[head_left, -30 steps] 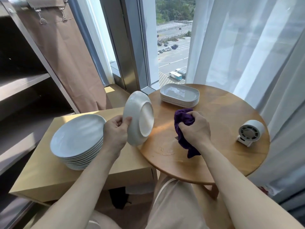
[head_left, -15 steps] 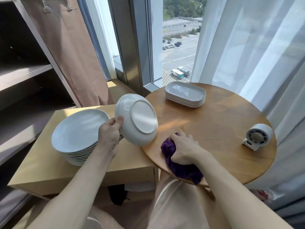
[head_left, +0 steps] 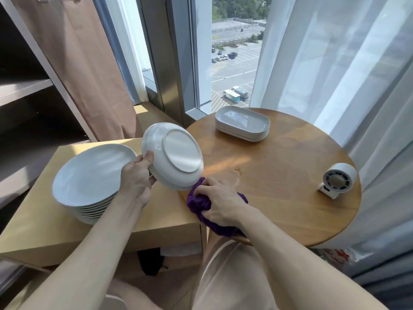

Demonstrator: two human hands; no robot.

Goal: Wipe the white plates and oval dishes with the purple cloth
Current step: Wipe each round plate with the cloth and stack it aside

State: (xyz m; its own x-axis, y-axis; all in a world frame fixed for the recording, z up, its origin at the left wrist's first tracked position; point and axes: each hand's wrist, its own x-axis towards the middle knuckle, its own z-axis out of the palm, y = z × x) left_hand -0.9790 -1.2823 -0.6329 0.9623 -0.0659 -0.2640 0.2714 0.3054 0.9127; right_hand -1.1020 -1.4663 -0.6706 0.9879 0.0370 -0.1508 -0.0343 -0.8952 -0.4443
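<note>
My left hand (head_left: 137, 179) grips the rim of a white round plate (head_left: 173, 156), tilted with its underside facing me, above the gap between the box and the round table. My right hand (head_left: 220, 203) is closed on the bunched purple cloth (head_left: 199, 203), which rests on the near left edge of the round wooden table (head_left: 279, 175), just below the plate's lower rim. A stack of white round plates (head_left: 89, 180) sits on the cardboard box (head_left: 44, 229) at the left. A stack of white oval dishes (head_left: 242, 123) stands at the table's far edge.
A small white fan (head_left: 337, 182) stands on the table's right side. Dark shelves (head_left: 24, 90) fill the left, a brown curtain and window frame the back, sheer white curtains (head_left: 335, 63) hang right. My legs are under the table's near edge.
My right hand brought the cloth down and toward me onto the table's near left edge. The plate in my left hand tipped further, showing more of its underside.
</note>
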